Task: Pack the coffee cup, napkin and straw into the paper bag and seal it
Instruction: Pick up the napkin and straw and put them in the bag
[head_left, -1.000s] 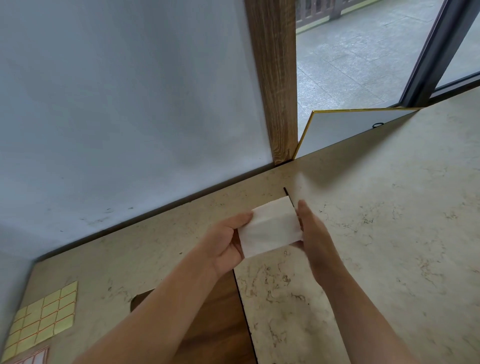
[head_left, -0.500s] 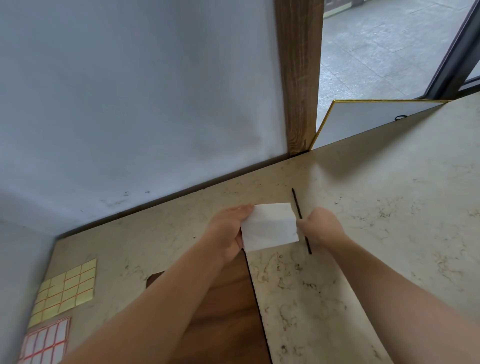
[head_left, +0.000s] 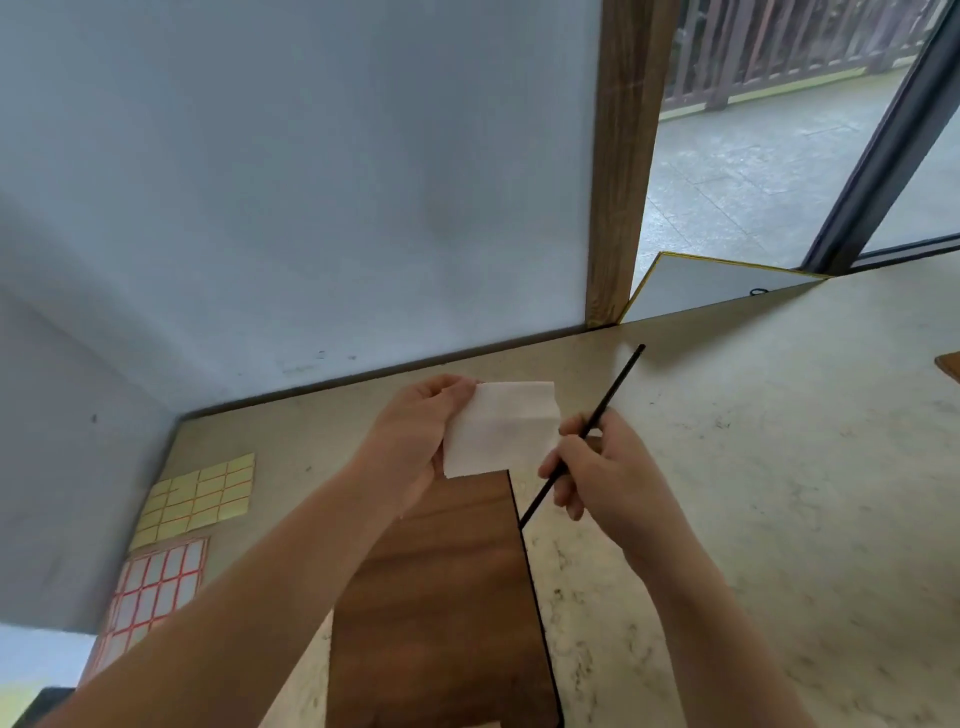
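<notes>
Two hands raised over the marbled counter (head_left: 779, 493). Left hand (head_left: 415, 441) pinches the left edge of the folded white napkin (head_left: 498, 428) between thumb and fingers. Right hand (head_left: 602, 467), just right of the napkin, is closed on the thin black straw (head_left: 615, 384), which slants up and rightward. Napkin sits between both hands, above a brown wooden panel (head_left: 441, 597).
</notes>
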